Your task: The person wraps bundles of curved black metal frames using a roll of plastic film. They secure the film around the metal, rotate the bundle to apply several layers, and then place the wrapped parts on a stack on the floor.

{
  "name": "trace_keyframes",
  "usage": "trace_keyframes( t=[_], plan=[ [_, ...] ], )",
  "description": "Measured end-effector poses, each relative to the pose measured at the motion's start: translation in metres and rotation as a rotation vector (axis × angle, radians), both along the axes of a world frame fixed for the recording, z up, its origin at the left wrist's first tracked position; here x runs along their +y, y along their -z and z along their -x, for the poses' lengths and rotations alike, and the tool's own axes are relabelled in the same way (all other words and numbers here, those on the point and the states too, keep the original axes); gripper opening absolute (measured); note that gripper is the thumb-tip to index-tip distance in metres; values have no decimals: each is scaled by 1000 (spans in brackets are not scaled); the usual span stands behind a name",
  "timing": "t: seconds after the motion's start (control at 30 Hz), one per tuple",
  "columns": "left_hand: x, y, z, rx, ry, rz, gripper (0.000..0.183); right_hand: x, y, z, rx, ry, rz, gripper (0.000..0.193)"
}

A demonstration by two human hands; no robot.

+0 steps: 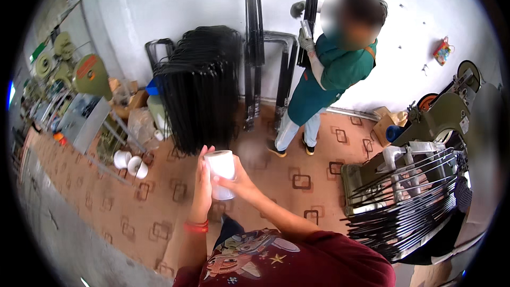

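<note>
A whitish roll of what looks like plastic wrap (pixel 222 166) is held upright between my hands, in front of my body. My left hand (pixel 202 183) lies along the roll's left side, with its fingers pointing up. From the right, my right hand (pixel 239 179) grips the roll, its thumb across the front. Part of the right hand's fingers is hidden behind the roll. The roll's lower end looks more see-through than its top.
Beyond the roll stands a dense row of black metal frames (pixel 202 79). A person in a green apron (pixel 340 69) works at upright black bars (pixel 311 16) by the wall. Machines (pixel 87 77) line the left; a rack of black rods (pixel 409 202) is at right.
</note>
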State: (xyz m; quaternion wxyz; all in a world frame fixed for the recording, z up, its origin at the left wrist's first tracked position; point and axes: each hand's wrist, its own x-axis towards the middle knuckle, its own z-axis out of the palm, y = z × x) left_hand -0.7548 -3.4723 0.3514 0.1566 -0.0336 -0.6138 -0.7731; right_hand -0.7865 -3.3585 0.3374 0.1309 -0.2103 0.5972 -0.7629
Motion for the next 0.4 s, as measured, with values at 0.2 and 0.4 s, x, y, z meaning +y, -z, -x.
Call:
trace_keyframes(
  t=[0.2,0.4],
  plan=[
    [-95,-9,136,-102,201,146,50,-54,4,145,-280,91,72,66],
    [-205,39,203,-319,199,90,31,-97,19,301,-297,63,-67,56]
  ],
)
